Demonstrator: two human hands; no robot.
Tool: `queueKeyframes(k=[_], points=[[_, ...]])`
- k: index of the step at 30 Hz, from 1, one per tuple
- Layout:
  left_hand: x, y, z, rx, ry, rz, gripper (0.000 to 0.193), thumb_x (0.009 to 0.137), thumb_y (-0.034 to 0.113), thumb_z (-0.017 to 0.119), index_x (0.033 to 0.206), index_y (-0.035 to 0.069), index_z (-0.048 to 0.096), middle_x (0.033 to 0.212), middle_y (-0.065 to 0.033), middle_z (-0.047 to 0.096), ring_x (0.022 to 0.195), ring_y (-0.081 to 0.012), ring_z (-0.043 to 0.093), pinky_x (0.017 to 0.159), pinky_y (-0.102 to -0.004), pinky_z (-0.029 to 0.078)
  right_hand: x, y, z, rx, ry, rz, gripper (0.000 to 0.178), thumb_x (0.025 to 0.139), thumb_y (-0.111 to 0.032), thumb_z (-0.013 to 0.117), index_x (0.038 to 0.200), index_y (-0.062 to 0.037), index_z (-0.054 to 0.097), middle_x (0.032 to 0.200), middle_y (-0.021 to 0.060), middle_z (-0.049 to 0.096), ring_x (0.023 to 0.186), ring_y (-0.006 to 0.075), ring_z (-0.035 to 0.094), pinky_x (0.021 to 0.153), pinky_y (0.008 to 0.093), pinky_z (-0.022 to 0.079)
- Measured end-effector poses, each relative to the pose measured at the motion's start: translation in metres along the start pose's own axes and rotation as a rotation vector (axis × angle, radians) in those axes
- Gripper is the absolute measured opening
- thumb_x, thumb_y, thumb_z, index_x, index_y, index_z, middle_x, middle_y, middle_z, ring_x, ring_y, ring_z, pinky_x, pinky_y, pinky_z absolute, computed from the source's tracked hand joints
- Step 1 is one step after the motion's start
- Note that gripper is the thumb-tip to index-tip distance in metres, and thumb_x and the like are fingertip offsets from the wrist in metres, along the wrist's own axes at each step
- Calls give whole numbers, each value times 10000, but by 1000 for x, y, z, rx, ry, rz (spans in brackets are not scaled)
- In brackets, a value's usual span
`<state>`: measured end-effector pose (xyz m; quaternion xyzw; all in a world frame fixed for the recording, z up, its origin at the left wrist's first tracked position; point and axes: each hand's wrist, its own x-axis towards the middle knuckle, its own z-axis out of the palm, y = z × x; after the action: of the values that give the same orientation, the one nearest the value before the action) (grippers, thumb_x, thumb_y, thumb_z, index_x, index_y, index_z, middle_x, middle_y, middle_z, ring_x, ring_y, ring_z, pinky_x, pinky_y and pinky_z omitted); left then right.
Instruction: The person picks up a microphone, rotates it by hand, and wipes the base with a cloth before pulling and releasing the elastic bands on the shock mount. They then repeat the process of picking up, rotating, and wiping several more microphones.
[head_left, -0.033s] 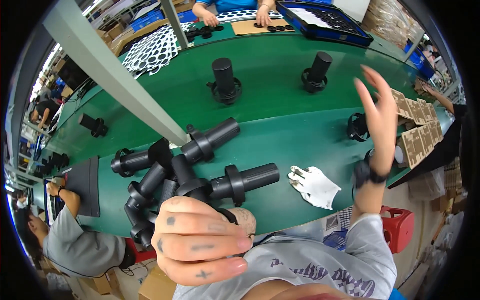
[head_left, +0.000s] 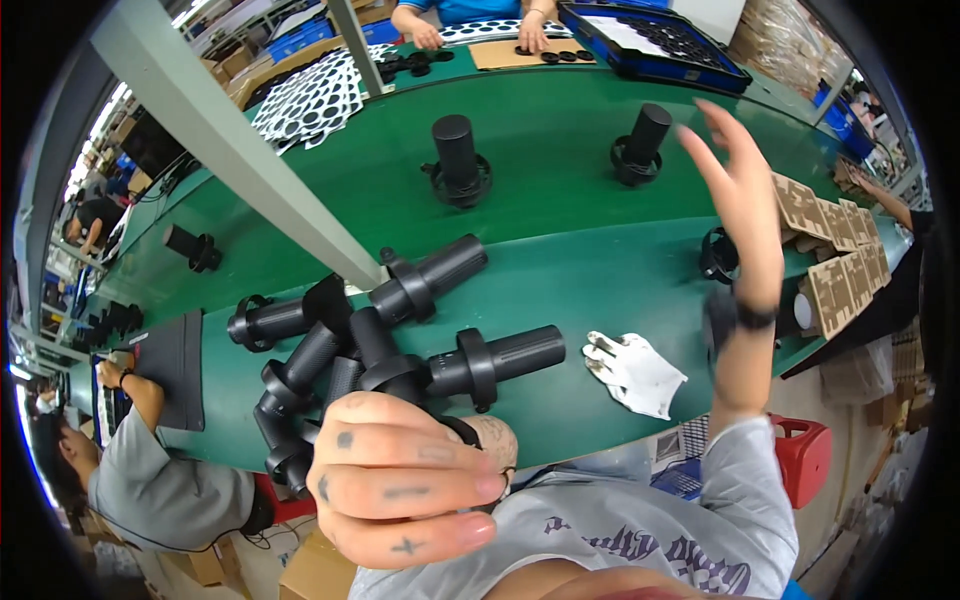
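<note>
here's the black cylinder [head_left: 644, 142], out on the far green surface [head_left: 550, 185], standing nearly upright, long axis close to vertical, top leaning a touch right, a ring round its foot. my right hand [head_left: 748, 210] hangs to its right, thumb and fingers spread wide, nothing between them, tips pointing up and left; how near it is in depth, i can't tell. left of that cylinder, a second upright one [head_left: 455, 150]. down close to my eyes, my left hand [head_left: 400, 480] is curled, fingertips to the right, and i can't tell if anything's inside. beyond it, a pile of black cylinders [head_left: 378, 340] on the near green worktop [head_left: 580, 270]: the rightmost lies sideways, free end aimed right, toward a white glove [head_left: 640, 375]. further out, a grey post [head_left: 235, 150] slants across, a red stool [head_left: 805, 460] stands at my right, a person in grey [head_left: 165, 470] sits off left, and across from me someone in blue [head_left: 480, 12] has hands among black rings [head_left: 568, 56].
</note>
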<state>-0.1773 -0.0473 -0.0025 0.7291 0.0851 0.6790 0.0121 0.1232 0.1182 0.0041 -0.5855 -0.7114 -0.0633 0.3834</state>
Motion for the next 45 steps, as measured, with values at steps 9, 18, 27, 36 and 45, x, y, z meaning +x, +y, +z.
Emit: queueKeyframes(k=[9, 18, 27, 36, 45], points=[[-20, 13, -10, -66, 365, 82, 123, 785, 86, 577, 676, 116, 528, 554, -9, 550, 431, -125, 530, 411, -218, 331, 108, 146, 173, -638, -106, 51, 228, 749, -243, 643, 926, -100, 661, 857, 140, 669, 856, 347, 651, 712, 452, 534], [-18, 7, -7, -181, 419, 140, 182, 761, 77, 609, 603, 119, 530, 531, -18, 568, 415, -116, 527, 407, -223, 327, 84, -94, 164, -169, -688, -496, 984, 666, -544, 750, 1473, -279, 252, 1008, 191, 641, 942, 365, 626, 786, 445, 511], [-17, 12, -18, 157, 222, -460, 190, 743, -6, 585, 913, -15, 669, 877, -159, 671, 720, -196, 659, 578, -287, 500, 23, -82, 141, 119, -280, -411, 541, 786, -338, 715, 1245, -120, 529, 1105, 160, 601, 960, 286, 623, 823, 374, 502], [17, -12, 41, 181, -29, -1168, 723, 714, 217, 796, 1343, 99, 461, 1156, -157, 583, 954, -197, 618, 711, -311, 533, -38, -7, 16, 1211, -169, -23, 849, 720, -580, 731, 1284, -14, 444, 1191, 74, 491, 1036, 157, 535, 907, 282, 429], [14, 0, 89, 272, 73, -844, 662, 570, 175, 880, 1129, 4, 569, 990, -129, 626, 850, -213, 656, 659, -300, 560, -43, -9, 0, 1598, -342, 83, 891, 701, -523, 777, 1270, 61, 420, 984, 87, 589, 876, 149, 625, 768, 256, 516]])
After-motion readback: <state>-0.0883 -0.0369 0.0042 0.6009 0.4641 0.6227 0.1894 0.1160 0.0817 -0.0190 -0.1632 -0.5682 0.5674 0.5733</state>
